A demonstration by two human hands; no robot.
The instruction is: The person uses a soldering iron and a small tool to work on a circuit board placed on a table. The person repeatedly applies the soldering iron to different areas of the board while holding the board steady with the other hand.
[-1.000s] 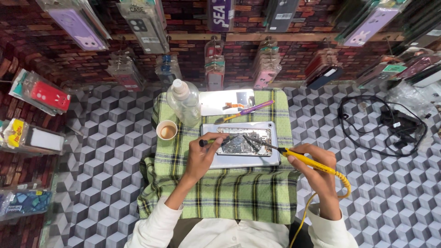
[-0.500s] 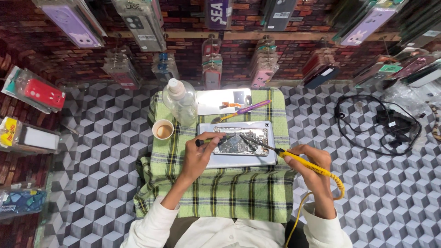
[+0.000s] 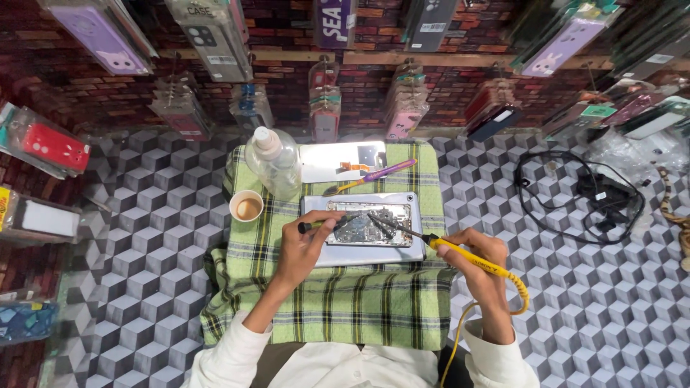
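An opened tablet (image 3: 363,248) lies face down on a green plaid cloth (image 3: 345,302), its circuit boards exposed. My left hand (image 3: 302,248) holds a thin dark tool (image 3: 323,224) by its handle, tip resting on the boards. My right hand (image 3: 478,262) grips a yellow soldering iron (image 3: 467,257); its metal tip reaches left onto the boards near the middle. The iron's yellow cord (image 3: 496,316) loops down past my right wrist.
A clear plastic bottle (image 3: 274,164), a small cup of brown liquid (image 3: 246,206), a white back panel (image 3: 341,159) and a purple-handled tool (image 3: 374,174) sit behind the tablet. Black cables (image 3: 582,197) lie at right. Packaged phone cases hang along the brick wall.
Both hands stay on the tablet; the soldering iron tip and the left tool shift only slightly over the boards.
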